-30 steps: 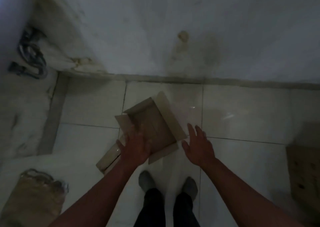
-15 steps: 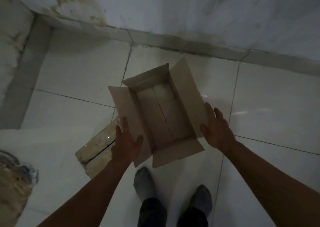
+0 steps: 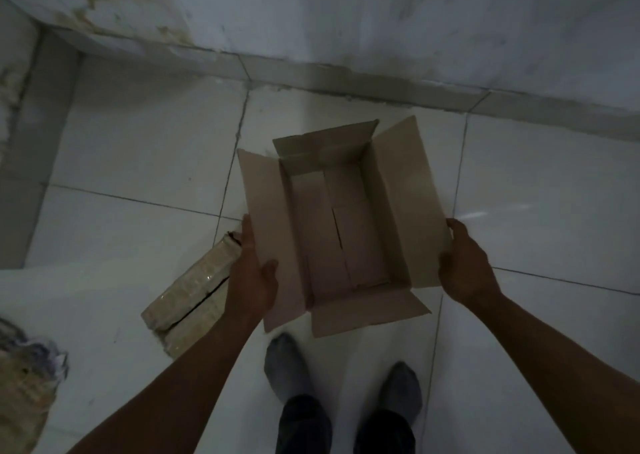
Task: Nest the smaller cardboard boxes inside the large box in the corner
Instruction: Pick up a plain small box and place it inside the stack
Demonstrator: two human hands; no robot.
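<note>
A: Hands?
B: Left hand (image 3: pixel 250 280) grips the left flap of the open cardboard box (image 3: pixel 341 225), thumb over the flap's inner face, fingers behind. Right hand (image 3: pixel 465 266) is curled on the edge of the right flap. The box sits between both hands, in front of the socked feet (image 3: pixel 287 367); can't tell if it's lifted or resting on the floor.
A: Contents?
B: Empty. All four flaps are up or out, and the bottom flaps show a seam down the middle.
A: Printing?
B: No readable writing on it.
A: Anything else close?
B: A taped flat cardboard bundle (image 3: pixel 194 291) lies on the floor just left of the left hand. A sack (image 3: pixel 24 394) sits further left, at the frame edge.
A: Room?
B: Dim. The white tiled floor (image 3: pixel 145 162) runs beyond the hands to a grey skirting strip (image 3: pixel 346 79), then a pale wall (image 3: pixel 381 13) with peeling plaster at far left, where the walls meet in a corner.
</note>
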